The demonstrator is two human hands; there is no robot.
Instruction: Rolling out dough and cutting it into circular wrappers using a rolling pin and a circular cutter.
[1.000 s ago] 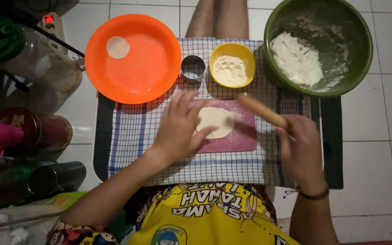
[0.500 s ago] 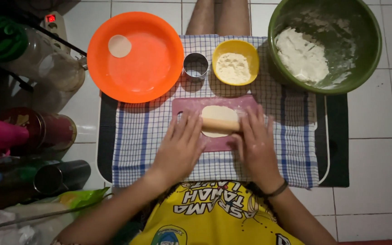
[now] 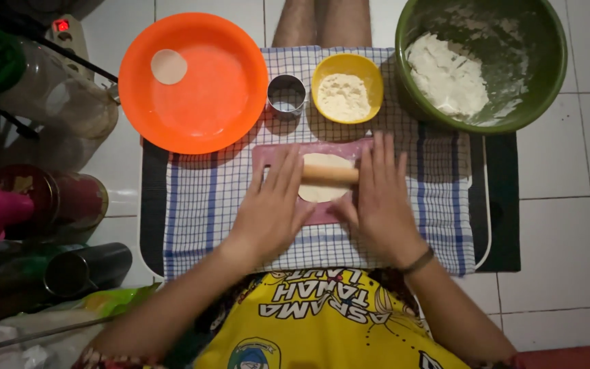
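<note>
A pale round of dough [image 3: 324, 191] lies on a small pink board [image 3: 271, 154] set on a blue checked cloth [image 3: 199, 205]. A wooden rolling pin [image 3: 330, 173] rests across the dough. My left hand [image 3: 272, 206] presses flat on the pin's left end, fingers stretched forward. My right hand [image 3: 377, 198] presses flat on its right end in the same way. Both palms lie over the pin rather than wrapped round it.
An orange plate [image 3: 206, 102] with one dough disc [image 3: 169, 66] sits at the back left. A metal ring cutter [image 3: 286, 94], a yellow bowl of flour [image 3: 347, 87] and a green bowl of dough [image 3: 479, 65] line the back. Bottles and tumblers [image 3: 42, 205] crowd the left.
A second ago my left hand lay on the dough and my right held the pin to the side. Both hands now press the pin on the dough, rolled slightly farther away.
</note>
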